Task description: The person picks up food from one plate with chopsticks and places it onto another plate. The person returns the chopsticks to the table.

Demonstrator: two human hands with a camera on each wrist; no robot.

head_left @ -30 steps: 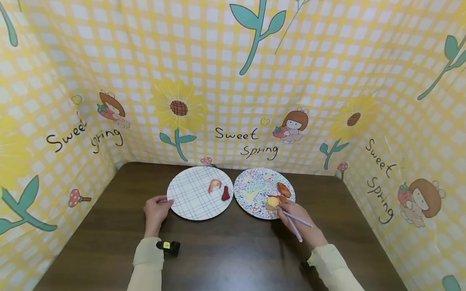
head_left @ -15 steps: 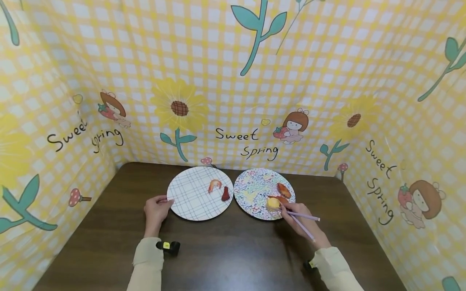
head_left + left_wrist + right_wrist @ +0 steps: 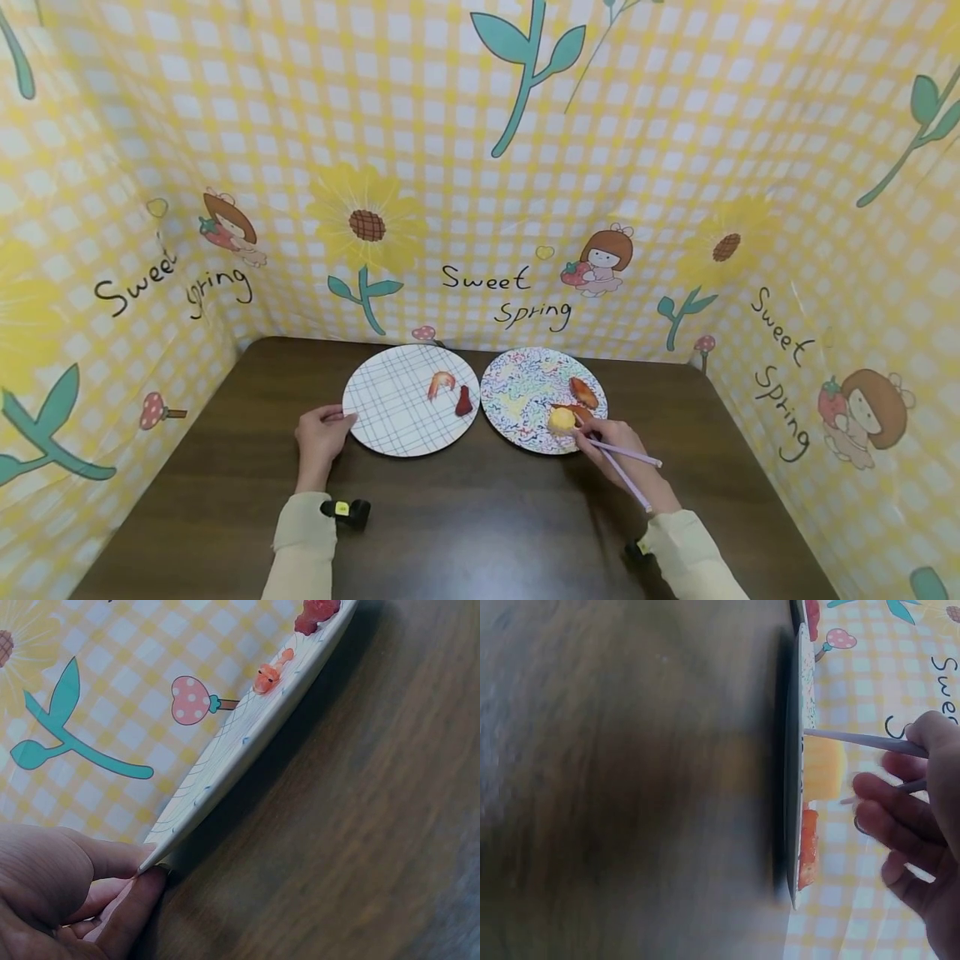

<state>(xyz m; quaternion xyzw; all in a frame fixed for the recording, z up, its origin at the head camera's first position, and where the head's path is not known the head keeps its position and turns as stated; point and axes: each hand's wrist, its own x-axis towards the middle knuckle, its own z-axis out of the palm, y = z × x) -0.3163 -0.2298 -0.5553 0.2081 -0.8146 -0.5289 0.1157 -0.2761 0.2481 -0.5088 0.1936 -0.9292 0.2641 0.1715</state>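
My left hand (image 3: 322, 437) pinches the left rim of a white plate with blue lines (image 3: 397, 417), thumb on top and a finger below in the left wrist view. In my right hand (image 3: 618, 433) is a pair of lilac chopsticks (image 3: 870, 740). Their tips are at a ridged yellow food piece (image 3: 562, 420) on the multicoloured speckled plate (image 3: 517, 375). From the right wrist, one chopstick passes along one side of the yellow piece (image 3: 823, 769) and its tip meets the plate; the other is partly hidden by fingers. Whether they grip the piece, I cannot tell.
A shrimp (image 3: 441, 383) and a dark red food piece (image 3: 463, 402) lie on the lined plate. Two reddish-brown pieces, one a glazed oval piece (image 3: 582, 392), share the speckled plate. The plates nearly touch on a brown table (image 3: 450, 525), with patterned cloth (image 3: 420, 125) behind.
The chopsticks' rear ends have swung to the right, and their tips shifted from the yellow piece's near left to its right side. The left hand keeps its place at the rim.
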